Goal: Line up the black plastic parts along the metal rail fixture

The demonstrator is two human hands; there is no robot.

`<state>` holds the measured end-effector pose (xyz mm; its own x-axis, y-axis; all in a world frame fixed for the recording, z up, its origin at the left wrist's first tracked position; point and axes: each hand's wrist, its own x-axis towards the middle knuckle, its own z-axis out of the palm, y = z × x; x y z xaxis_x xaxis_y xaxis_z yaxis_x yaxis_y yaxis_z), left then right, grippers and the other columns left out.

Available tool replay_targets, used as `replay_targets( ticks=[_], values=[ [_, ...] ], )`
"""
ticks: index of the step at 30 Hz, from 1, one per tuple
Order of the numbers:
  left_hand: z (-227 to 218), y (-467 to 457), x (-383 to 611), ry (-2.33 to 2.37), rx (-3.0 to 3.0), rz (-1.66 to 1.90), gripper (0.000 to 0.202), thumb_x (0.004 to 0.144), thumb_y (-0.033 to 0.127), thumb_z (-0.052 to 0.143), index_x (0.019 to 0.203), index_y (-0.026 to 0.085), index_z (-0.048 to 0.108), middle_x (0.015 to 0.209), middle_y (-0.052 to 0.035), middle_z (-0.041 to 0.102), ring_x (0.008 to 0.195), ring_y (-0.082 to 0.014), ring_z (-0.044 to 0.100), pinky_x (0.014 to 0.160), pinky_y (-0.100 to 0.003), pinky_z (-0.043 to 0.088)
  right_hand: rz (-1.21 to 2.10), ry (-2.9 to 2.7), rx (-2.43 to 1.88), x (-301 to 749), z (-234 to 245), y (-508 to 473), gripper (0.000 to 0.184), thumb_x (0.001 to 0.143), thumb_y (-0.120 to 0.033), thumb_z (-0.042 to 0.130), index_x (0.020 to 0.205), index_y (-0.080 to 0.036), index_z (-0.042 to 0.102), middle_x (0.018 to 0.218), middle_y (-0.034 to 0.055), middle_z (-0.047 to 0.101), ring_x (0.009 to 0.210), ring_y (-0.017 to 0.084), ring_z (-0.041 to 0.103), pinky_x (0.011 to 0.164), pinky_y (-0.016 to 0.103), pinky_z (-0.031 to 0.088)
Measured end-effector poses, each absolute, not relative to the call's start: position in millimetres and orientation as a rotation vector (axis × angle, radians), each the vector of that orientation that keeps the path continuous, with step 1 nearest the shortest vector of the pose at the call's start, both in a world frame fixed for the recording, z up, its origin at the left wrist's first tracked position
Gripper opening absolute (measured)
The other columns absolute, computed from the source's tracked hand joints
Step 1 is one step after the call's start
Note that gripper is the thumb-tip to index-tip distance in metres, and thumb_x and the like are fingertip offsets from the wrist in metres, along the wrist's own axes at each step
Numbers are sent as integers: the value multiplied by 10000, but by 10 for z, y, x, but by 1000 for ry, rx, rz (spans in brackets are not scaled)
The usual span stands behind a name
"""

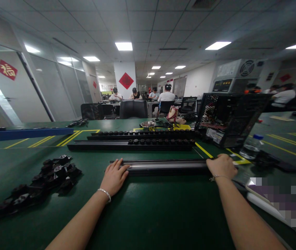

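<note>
A long dark metal rail (167,166) lies crosswise on the green table (142,215) in front of me. My left hand (113,177) rests on its left end, fingers laid over it. My right hand (222,166) is closed around its right end. Both wrists wear thin bracelets. Behind it lie two more long black rails (137,144) fitted with rows of small black parts. A pile of loose black plastic parts (41,182) sits at my left.
An open black computer case (231,118) stands at the back right, with a water bottle (252,147) beside it. A metal bowl (148,124) sits behind the rails. A blue bar (25,133) lies far left. Several people sit at desks in the background.
</note>
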<state>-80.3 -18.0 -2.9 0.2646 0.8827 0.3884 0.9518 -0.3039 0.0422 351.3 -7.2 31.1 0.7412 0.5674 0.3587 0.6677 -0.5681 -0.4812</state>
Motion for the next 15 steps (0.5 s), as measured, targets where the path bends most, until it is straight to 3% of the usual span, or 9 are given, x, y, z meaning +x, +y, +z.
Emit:
replay_targets(
  ticks=[15],
  values=[
    [-28, -179, -806, -1738, -2330, -522, 362, 875, 405, 365, 1179, 352, 554, 1376, -49, 426, 1277, -253, 352, 1011, -455, 306, -199, -1074, -2325, 3386, 320, -67, 446, 668, -408, 515, 1034, -153, 516, 1002, 146, 538, 935, 309, 548, 769, 428, 428]
  ],
)
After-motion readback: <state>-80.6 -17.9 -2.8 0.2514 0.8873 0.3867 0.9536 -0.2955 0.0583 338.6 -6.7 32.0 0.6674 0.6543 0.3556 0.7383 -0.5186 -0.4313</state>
